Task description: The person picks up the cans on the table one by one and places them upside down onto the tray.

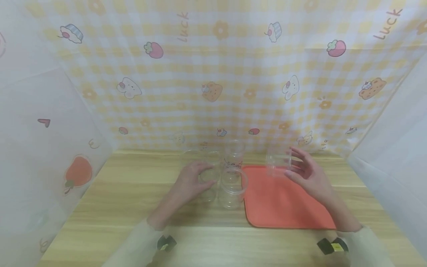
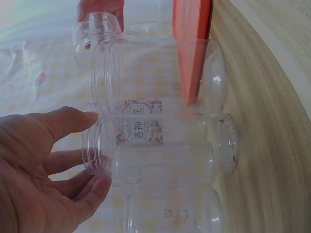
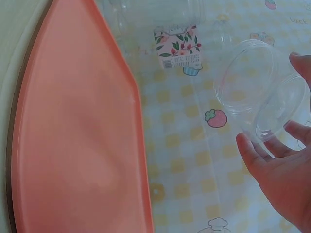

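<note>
Several clear plastic jars stand close together at the middle of the table. My left hand (image 1: pixel 191 181) curls its thumb and fingers around the threaded neck of one clear jar (image 2: pixel 99 148), which stands upright on the table. Beside it, to the right, is another clear jar (image 1: pixel 231 196); behind is a jar with a pink floral label (image 1: pixel 233 161). Above the far part of the orange tray (image 1: pixel 283 204), my right hand (image 1: pixel 310 178) grips a shorter clear jar (image 3: pixel 252 87), tilted on its side. Nothing shows inside this jar.
The orange tray lies to the right of the jars, on the wood-grain table (image 1: pixel 116 207). A yellow checked cloth (image 1: pixel 213 74) hangs right behind the table. Pale sheets (image 1: pixel 40 155) close off both sides.
</note>
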Tool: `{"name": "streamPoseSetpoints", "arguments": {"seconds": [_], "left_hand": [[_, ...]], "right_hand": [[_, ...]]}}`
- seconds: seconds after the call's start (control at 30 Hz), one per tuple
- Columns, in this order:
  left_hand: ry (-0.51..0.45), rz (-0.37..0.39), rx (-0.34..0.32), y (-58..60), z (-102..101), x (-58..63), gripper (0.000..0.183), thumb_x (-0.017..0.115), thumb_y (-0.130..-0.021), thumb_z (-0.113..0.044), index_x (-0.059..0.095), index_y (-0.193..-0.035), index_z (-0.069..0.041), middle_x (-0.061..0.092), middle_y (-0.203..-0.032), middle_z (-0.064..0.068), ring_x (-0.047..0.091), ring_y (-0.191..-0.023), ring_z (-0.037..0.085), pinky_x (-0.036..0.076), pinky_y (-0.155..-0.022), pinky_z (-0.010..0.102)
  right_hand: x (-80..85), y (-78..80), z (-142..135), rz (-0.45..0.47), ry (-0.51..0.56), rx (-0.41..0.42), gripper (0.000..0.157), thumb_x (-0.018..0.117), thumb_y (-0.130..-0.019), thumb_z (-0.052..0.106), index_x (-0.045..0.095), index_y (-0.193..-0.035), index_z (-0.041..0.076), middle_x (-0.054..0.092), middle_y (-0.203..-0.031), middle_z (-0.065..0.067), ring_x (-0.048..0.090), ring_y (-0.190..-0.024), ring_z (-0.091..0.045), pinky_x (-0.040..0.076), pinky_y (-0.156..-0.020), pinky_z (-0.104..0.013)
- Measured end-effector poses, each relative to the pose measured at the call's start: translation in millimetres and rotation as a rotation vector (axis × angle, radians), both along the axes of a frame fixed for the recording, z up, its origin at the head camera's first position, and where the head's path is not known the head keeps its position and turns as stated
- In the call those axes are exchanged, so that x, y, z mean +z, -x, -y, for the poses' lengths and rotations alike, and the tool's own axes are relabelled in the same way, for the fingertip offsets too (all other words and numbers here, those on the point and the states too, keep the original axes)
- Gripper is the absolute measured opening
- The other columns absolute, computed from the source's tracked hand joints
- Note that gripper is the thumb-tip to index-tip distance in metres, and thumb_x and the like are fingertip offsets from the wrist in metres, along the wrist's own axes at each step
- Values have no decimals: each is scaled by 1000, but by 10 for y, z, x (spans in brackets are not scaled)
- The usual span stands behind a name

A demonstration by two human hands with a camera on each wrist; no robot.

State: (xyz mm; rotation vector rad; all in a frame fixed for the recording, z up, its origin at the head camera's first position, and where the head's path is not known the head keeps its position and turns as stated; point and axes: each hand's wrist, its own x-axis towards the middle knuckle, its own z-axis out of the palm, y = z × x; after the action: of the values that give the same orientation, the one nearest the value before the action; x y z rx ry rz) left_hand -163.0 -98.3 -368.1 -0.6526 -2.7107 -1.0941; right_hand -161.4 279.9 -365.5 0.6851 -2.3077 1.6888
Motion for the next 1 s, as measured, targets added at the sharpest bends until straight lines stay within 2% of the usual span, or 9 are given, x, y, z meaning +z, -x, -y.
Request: {"name": "streamPoseSetpoints", "arguments": {"seconds": [0.53, 0.73, 1.0], "left_hand": [[28, -9, -9, 11, 4, 9, 46, 84, -84, -18, 69, -124, -1, 65, -128, 16, 56, -124, 37, 41, -108, 52], [22, -21, -12, 11, 10, 6, 45, 85, -84, -17, 70, -123, 0, 67, -126, 16, 57, -122, 37, 43, -107, 52], [31, -27, -16, 32, 16, -12, 46, 85, -83, -18, 70, -123, 0, 67, -125, 16, 59, -120, 36, 45, -106, 51]], "right_hand": [[10, 4, -161, -38, -97, -7, 77, 69, -88, -16, 39, -155, 5, 49, -144, -6, 54, -125, -13, 49, -98, -21], [38, 1, -175, -55, -134, -12, 78, 71, -87, -16, 39, -155, 6, 49, -145, -5, 55, -123, -9, 49, -96, -19], [82, -4, -228, -55, -235, -36, 81, 75, -87, -10, 39, -156, 10, 48, -144, -13, 55, -123, -10, 49, -95, -18]]}}
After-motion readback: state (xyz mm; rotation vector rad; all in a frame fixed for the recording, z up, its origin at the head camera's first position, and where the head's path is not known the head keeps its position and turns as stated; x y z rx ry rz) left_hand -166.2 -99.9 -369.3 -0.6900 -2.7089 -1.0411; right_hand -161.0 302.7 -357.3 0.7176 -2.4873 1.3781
